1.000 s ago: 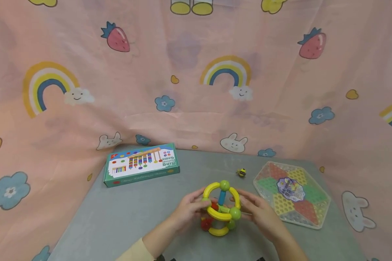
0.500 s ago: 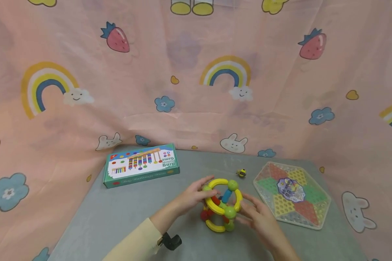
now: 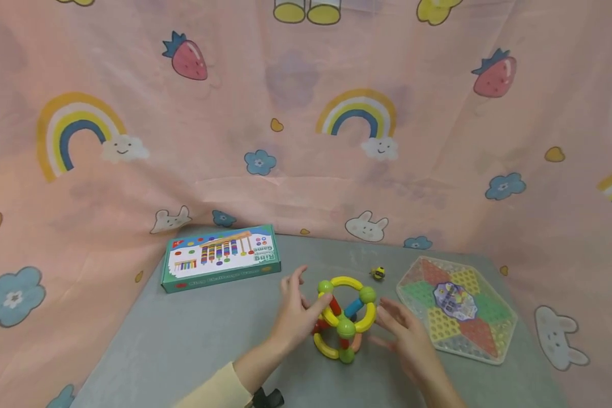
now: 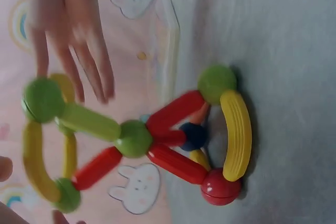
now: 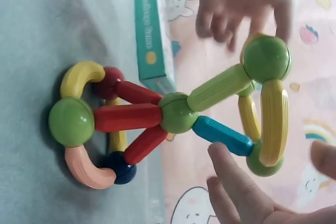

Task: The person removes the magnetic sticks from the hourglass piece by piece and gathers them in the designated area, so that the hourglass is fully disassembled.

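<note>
A magnetic ball-and-stick model (image 3: pixel 345 327) stands upright on the table, shaped like an hourglass. Its top ring has yellow curved sticks and green balls; red, light-green and blue straight sticks meet at a central green ball (image 5: pixel 177 113). The base ring joins red, green and dark blue balls with yellow and pink curved sticks. My left hand (image 3: pixel 293 314) is on the model's left, thumb by a top green ball (image 3: pixel 324 287), fingers spread; contact is unclear. On the right, my right hand (image 3: pixel 405 334) holds its fingers loosely extended beside the model, gripping nothing.
A green Ring Game box (image 3: pixel 221 258) lies at the back left. To the right is a hexagonal Chinese checkers board (image 3: pixel 456 306) in clear plastic. A small yellow-and-black bee-like piece (image 3: pixel 378 273) lies behind the model. A patterned pink cloth (image 3: pixel 306 187) hangs behind the grey table (image 3: pixel 183 340).
The model has turned, its front top ball shifting left. My left hand's fingers have come off the top ring and spread. My right hand stands slightly farther from the model.
</note>
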`<state>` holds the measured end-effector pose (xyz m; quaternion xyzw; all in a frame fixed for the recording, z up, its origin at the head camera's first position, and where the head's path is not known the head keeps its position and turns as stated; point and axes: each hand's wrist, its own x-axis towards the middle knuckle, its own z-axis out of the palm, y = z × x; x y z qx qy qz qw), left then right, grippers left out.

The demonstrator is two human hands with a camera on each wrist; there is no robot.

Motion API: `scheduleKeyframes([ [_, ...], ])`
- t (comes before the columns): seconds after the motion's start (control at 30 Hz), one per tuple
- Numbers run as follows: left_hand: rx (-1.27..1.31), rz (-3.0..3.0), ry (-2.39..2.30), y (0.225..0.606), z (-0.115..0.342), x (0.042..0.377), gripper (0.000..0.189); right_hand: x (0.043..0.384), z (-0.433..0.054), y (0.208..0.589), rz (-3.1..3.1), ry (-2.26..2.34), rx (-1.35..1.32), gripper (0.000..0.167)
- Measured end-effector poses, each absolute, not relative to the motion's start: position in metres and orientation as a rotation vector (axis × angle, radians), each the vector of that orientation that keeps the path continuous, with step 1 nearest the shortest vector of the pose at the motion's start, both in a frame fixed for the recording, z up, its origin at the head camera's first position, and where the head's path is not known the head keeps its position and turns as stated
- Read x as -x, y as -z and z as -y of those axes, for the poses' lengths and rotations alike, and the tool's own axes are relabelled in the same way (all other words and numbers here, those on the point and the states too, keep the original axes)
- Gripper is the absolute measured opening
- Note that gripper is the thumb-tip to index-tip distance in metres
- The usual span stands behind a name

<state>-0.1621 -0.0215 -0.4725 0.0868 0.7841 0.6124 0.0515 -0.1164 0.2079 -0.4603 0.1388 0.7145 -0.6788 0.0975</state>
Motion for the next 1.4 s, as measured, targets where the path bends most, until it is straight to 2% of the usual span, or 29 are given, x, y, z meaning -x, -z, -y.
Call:
scheduleKeyframes([
  [0.07,-0.261,-2.475,-1.843,0.470,0.024,0.154,0.077,0.121,-0.209,0.461,-2.109,2.030,-0.382,0.072],
  [0.17,-0.325,-2.464,-1.817,0.470,0.027,0.148,0.068,0.125,-0.208,0.458,-2.115,2.025,-0.354,0.073],
  [0.33,-0.413,-2.258,-1.837,0.474,0.031,0.147,0.049,0.127,-0.204,0.452,-2.144,1.976,-0.339,0.062],
  [0.5,-0.490,-2.125,-1.859,0.477,0.028,0.143,0.054,0.127,-0.203,0.450,-2.145,1.967,-0.362,0.057],
  [0.63,-0.451,-2.155,-1.860,0.476,0.023,0.137,0.060,0.128,-0.203,0.451,-2.148,1.973,-0.351,0.054],
  [0.8,-0.358,-2.232,-1.852,0.469,0.019,0.133,0.056,0.128,-0.202,0.453,-2.157,1.987,-0.316,0.053],
  [1.03,-0.406,-2.250,-1.856,0.472,0.024,0.138,0.054,0.128,-0.206,0.458,-2.223,1.948,-0.268,0.056],
  [1.2,-0.533,-2.390,-1.740,0.472,0.027,0.142,0.058,0.128,-0.208,0.459,-2.254,1.918,-0.263,0.056],
  [1.4,-0.898,-2.712,-1.350,0.469,0.036,0.150,0.059,0.129,-0.210,0.461,-2.297,1.870,-0.270,0.056],
])
